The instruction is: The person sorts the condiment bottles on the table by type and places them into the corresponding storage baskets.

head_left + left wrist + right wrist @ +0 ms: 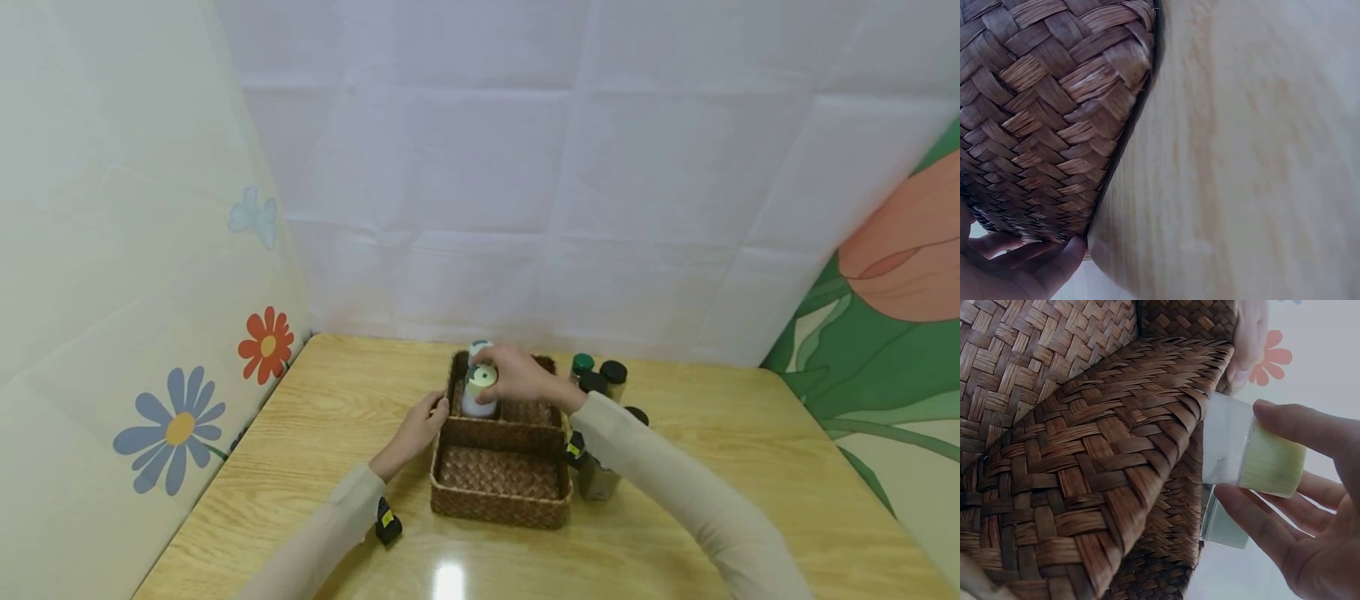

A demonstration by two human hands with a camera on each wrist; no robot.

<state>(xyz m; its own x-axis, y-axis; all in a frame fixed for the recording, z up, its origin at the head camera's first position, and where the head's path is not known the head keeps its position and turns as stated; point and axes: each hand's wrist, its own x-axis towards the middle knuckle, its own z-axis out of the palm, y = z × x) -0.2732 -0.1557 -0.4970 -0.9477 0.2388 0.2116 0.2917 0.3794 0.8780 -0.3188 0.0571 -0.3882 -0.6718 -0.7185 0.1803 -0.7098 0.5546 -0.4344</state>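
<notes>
My right hand (pixel 517 375) pinches a seasoning jar (pixel 1229 437) with a clear body and a pale yellow-green cap, thumb on one side and fingers on the other. The jar is upright, its lower part inside the back left compartment of a brown woven basket (pixel 501 507). Behind it stands a second container (pixel 1225 522), mostly hidden by the first jar and my hand. My left hand (pixel 420 425) grips the basket's left wall near the divider; in the left wrist view its thumb and fingers meet the weave at the lower left.
Several jars with black lids (pixel 613 372) and one with a green lid (pixel 582 362) stand right of the basket, partly behind my right sleeve. The basket's wide front compartment (pixel 498 471) shows its woven floor. The wooden table (pixel 360 375) meets a white cloth backdrop behind.
</notes>
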